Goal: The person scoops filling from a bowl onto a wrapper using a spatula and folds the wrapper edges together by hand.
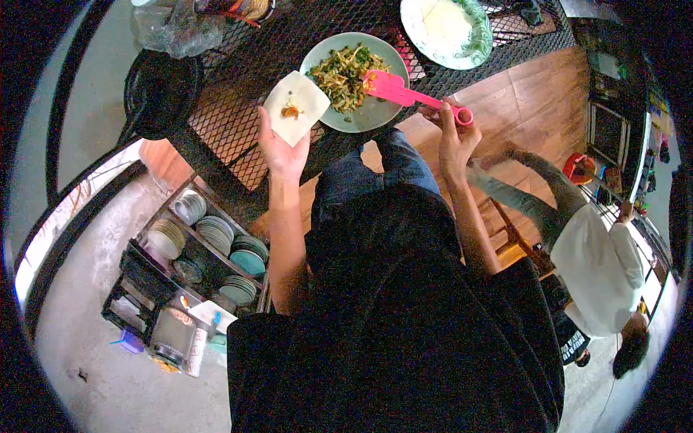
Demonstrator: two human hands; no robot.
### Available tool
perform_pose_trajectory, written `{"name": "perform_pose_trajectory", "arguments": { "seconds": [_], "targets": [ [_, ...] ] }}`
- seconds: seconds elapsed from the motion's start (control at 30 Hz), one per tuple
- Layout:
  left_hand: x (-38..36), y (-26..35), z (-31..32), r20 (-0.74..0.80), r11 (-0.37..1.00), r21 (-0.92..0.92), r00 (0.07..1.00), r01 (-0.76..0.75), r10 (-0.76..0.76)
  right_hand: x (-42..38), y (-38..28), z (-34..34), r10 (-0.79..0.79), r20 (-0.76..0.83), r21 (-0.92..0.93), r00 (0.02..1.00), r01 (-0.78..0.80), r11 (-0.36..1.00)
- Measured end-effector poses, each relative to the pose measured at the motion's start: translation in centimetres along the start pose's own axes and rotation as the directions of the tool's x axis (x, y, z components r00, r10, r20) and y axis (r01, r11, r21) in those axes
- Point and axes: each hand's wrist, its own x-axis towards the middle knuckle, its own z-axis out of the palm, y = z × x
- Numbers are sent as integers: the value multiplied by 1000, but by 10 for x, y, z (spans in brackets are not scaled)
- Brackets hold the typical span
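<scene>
A square pale wrapper (pixel 302 124) with a little filling near its middle lies on my left hand (pixel 284 153), whose palm faces up beneath it. My right hand (pixel 458 137) is closed round the handle of a pink spatula (pixel 390 88). The spatula's blade rests in the chopped vegetable filling (pixel 342 72) on a pale green plate (pixel 363 119). The wrapper's right corner overlaps the plate's left side in view. Beyond, to the right, a green-rimmed plate (pixel 475 50) holds flat white wrappers (pixel 443 22).
The black mesh table (pixel 238 79) carries a clear plastic bag (pixel 170 32) and a packet (pixel 234 9) at the far left. A black chair (pixel 162 94) stands left. Stacked plates fill a shelf (pixel 209 270) at lower left. Another person (pixel 595 267) is at the right.
</scene>
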Motion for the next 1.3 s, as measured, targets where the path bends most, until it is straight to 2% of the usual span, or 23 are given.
{"name": "perform_pose_trajectory", "arguments": {
  "seconds": [0.03,0.1,0.23,0.33,0.37,0.4,0.43,0.47,0.53,0.57,0.7,0.8,1.0,1.07,1.1,1.17,1.3],
  "targets": [
    [0,-2,1,-2,1000,17,1000,-4,4,0,0,0,-1,1,1,1000,1,1000],
    [-1,-5,5,0,1000,12,1000,10,-10,0,-8,1,20,10,121,1000,-21,992],
    [-7,-13,17,54,999,15,998,43,-44,-19,-46,15,48,18,165,999,-50,985],
    [-10,-19,25,151,996,-39,986,79,-72,-35,-64,24,-24,102,153,995,8,988],
    [-11,-22,27,146,995,-50,987,83,-75,-38,-65,23,-174,254,49,951,167,985],
    [-13,-25,30,140,995,-61,987,85,-76,-39,-64,24,-294,412,-27,862,334,942],
    [-15,-26,32,96,992,-89,992,86,-78,-40,-58,23,-405,484,-22,776,473,881],
    [-16,-27,33,97,992,-90,992,84,-75,-40,-57,21,-407,485,-20,774,475,880],
    [-16,-26,33,145,995,-87,989,55,-42,-40,-58,19,-489,577,-138,654,668,731],
    [-16,-24,33,142,995,-88,989,47,-34,-43,-56,16,-471,556,-161,685,645,747],
    [-16,-25,33,135,993,-106,990,45,-30,-45,-57,9,-444,598,-180,667,652,737],
    [-17,-24,30,152,993,-106,988,44,-27,-46,-57,12,-502,576,-147,645,686,713],
    [-21,-25,33,205,988,-138,978,73,-44,-49,-58,10,-440,586,-216,680,655,725],
    [-20,-25,33,166,991,-127,986,43,-21,-49,-53,9,-497,476,-159,726,626,763],
    [-20,-24,32,161,991,-128,987,36,-15,-50,-58,10,-496,480,-153,723,626,765],
    [-21,-25,31,150,995,-92,989,29,-15,-51,-71,9,-435,395,-204,809,539,817],
    [-23,-24,34,137,997,-76,991,19,-9,-45,-64,12,-404,346,-201,846,488,850]
  ]
}}
